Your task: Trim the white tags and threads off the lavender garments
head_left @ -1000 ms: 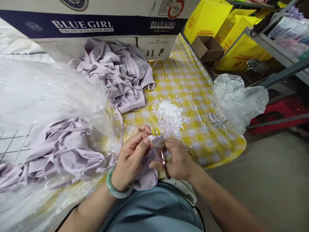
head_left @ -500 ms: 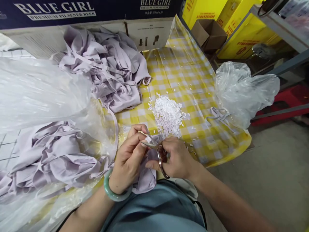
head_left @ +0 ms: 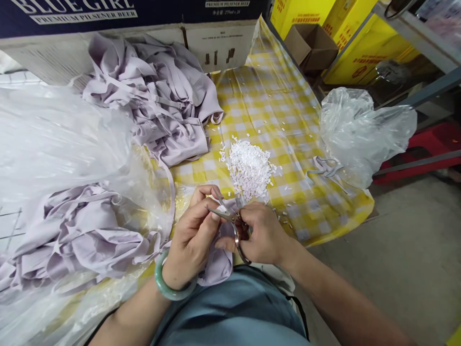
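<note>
Close to my body, my left hand [head_left: 196,235] pinches a pale lilac garment [head_left: 218,264] near a small white tag [head_left: 222,209]. Metal scissors [head_left: 236,230] are in my right hand [head_left: 259,233], fingers and thumb round the handles. Their blades stand apart, pointing left, with the white tag between them beside my left fingertips. Part of the garment hangs below my hands toward my lap. Just beyond the scissors lies a heap of tiny white cut pieces [head_left: 250,168].
Lilac garments lie in a far pile [head_left: 154,101] and a near-left pile [head_left: 82,230]. Clear plastic sheeting [head_left: 61,139] covers the left side. A plastic bag [head_left: 363,129] and loose straps [head_left: 326,166] are at the right edge of the yellow checked cloth [head_left: 270,103]. Beer cartons [head_left: 216,45] stand behind.
The scissor blades have opened a little wider around the white tag. My hands stay almost in place, and the view has shifted slightly.
</note>
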Action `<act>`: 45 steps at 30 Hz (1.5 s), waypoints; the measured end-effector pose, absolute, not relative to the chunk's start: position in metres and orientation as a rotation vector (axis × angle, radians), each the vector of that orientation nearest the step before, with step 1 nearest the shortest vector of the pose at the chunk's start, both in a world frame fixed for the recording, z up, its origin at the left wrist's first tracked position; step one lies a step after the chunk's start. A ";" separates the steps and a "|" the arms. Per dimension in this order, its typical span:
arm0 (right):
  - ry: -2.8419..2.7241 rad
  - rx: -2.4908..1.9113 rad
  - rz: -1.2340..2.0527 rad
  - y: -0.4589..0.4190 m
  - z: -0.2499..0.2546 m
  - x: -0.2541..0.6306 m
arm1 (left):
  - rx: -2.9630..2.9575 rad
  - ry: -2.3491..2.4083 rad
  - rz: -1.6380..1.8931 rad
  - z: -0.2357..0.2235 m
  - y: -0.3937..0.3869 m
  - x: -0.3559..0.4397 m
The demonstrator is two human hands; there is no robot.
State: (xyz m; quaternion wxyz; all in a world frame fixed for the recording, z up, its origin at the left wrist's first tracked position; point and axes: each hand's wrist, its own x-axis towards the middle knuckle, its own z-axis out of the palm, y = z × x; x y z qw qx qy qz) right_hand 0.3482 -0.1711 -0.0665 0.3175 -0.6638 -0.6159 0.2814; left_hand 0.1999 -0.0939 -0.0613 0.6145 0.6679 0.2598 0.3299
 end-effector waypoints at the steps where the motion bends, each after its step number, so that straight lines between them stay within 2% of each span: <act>1: -1.619 -1.746 0.744 -0.171 -0.067 0.348 | 1.545 0.597 0.763 -0.062 -0.094 0.200; 24: -1.464 -2.020 0.812 -0.169 -0.072 0.366 | 1.612 0.668 0.710 -0.061 -0.081 0.217; 29: -1.159 -1.780 1.009 -0.170 -0.069 0.368 | 1.604 0.668 0.718 -0.055 -0.085 0.215; 33: -1.108 -1.506 1.037 -0.171 -0.065 0.351 | 1.692 0.486 0.675 -0.038 -0.092 0.203; 40: -1.075 -1.530 1.146 -0.166 -0.064 0.315 | 1.568 0.542 0.665 -0.025 -0.093 0.163; 45: -1.186 -1.662 0.917 -0.168 -0.069 0.311 | 1.345 0.735 0.719 -0.034 -0.099 0.156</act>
